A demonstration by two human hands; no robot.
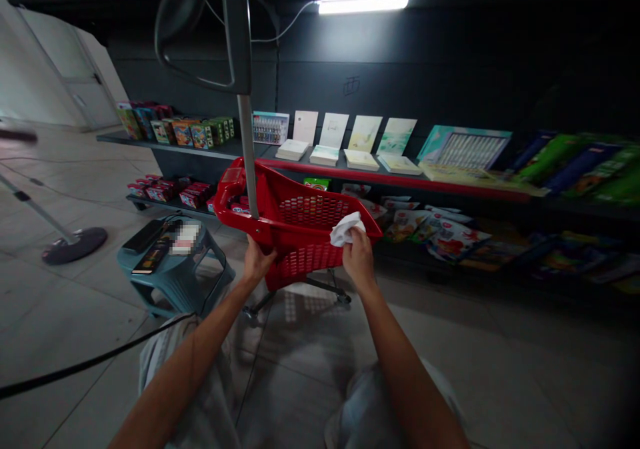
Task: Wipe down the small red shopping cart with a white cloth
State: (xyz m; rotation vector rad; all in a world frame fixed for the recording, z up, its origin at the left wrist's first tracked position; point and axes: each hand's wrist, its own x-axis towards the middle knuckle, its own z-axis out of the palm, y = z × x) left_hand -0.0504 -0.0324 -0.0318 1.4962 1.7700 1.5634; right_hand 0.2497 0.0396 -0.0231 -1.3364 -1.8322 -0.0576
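Basket (300, 226), red, perforated; left hand (257, 260) round rim (239, 225), right hand (358, 257) round white cloth (345, 229).

Both bare arms are stretched out in front, roughly level. Left hand (257, 260) curled in a tight grip, right hand (358, 257) with fingers pinched closed.

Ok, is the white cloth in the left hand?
No, the right hand holds the white cloth; the left hand grips the rim of the red basket.
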